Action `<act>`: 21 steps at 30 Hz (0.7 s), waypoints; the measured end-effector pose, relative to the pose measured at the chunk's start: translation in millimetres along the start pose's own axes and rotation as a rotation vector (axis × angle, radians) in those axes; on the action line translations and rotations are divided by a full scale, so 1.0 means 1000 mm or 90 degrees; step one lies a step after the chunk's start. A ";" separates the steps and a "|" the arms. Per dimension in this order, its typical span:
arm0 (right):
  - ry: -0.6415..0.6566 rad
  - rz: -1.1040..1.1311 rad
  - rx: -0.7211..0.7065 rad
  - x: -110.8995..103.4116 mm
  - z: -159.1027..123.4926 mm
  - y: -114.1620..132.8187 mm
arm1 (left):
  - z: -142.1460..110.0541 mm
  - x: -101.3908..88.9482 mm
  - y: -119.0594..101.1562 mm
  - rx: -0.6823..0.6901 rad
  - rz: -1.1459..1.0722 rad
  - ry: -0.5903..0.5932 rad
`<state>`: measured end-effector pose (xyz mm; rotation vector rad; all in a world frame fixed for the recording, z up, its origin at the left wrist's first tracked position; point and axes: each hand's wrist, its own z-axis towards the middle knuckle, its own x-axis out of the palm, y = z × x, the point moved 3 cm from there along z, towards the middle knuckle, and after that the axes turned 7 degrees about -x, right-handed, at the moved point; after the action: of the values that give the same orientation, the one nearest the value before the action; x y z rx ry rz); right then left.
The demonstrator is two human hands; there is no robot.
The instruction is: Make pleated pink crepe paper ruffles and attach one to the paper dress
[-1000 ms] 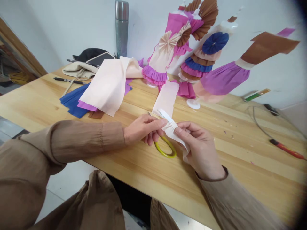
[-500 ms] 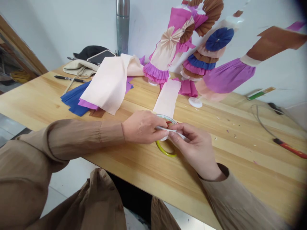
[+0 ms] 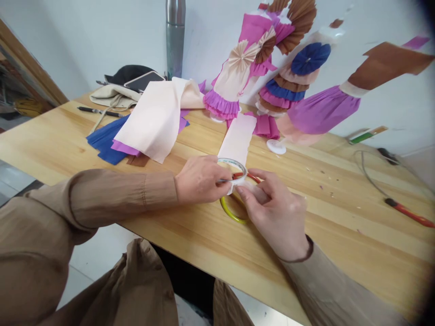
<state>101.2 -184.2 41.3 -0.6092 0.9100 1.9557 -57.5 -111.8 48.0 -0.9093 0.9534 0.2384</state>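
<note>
My left hand (image 3: 203,179) is closed on a roll of tape (image 3: 242,166), whose ring stands out past the fingertips. With thumb and forefinger, my right hand (image 3: 277,210) pinches the whitish tape strip (image 3: 234,184) at the near side of the roll. A pair of scissors (image 3: 232,214) with a yellow and a red handle loop shows beneath the two hands. Its blades are mostly hidden; a thin grey sliver shows by my left fingers. Just beyond the roll, a pale paper strip (image 3: 238,136) lies flat on the wooden table (image 3: 190,240).
Left of the hands lie pale paper sheets (image 3: 149,117) over blue paper (image 3: 107,140), and a pen (image 3: 98,111). Paper-dressed figures (image 3: 226,81) stand along the wall beside a bottle (image 3: 175,40). A red-handled tool (image 3: 409,213) with a cord rests at right.
My right hand has shifted slightly right and down. The tape ring has turned, so more of it and the red scissors handle shows. My left hand has barely moved.
</note>
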 end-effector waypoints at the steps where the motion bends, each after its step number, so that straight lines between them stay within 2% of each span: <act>1: -0.006 0.013 0.012 0.000 0.000 -0.001 | 0.000 0.000 0.000 -0.002 0.014 -0.003; 6: 0.028 0.149 0.125 0.001 0.004 -0.007 | 0.001 -0.003 0.000 0.006 0.024 0.019; 10: 0.033 0.207 0.180 0.002 0.005 -0.010 | 0.002 -0.002 -0.001 0.053 0.012 0.032; 14: 0.030 0.234 0.185 0.002 0.006 -0.009 | 0.002 0.000 -0.001 0.086 -0.017 0.041; 21: -0.008 0.203 0.118 -0.002 0.004 0.001 | 0.001 -0.001 -0.002 0.050 -0.084 0.017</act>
<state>101.2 -182.6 45.9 -0.3601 1.2238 2.1186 -56.1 -111.8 49.8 -0.9014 0.9175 0.0764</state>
